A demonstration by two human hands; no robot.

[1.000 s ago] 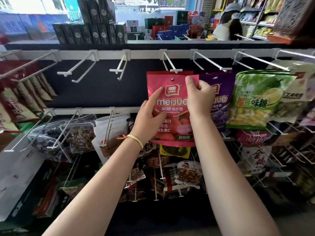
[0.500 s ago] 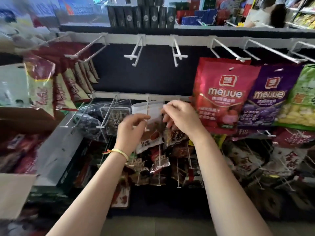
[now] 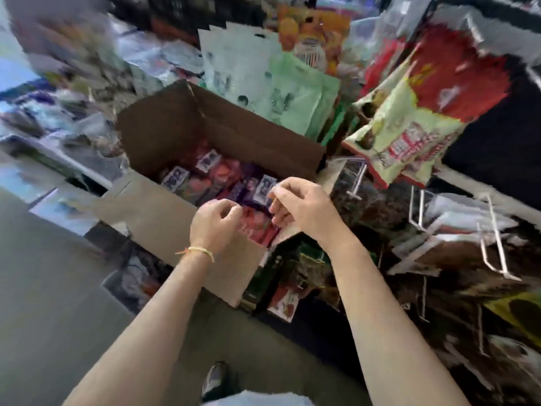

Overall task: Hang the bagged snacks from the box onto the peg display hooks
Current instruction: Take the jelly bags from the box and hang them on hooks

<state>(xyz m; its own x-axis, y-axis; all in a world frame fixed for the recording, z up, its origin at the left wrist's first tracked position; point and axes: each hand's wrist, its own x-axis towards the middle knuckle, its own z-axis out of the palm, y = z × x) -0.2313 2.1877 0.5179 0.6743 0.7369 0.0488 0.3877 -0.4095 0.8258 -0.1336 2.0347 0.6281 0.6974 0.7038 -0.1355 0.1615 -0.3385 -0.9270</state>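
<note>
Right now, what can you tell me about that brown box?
The cardboard box is plain brown, with open flaps, one standing up at the back. It sits tilted in view, left of the peg display. Red and purple snack bags lie packed inside. The left hand and right hand are over its near corner; contact is unclear.

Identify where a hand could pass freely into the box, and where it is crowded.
Free: above the packets, between the brown back flap and both hands. Crowded: the box's right side, hemmed by hanging bags and wire pegs. Left hand and right hand cover the near corner.
</note>
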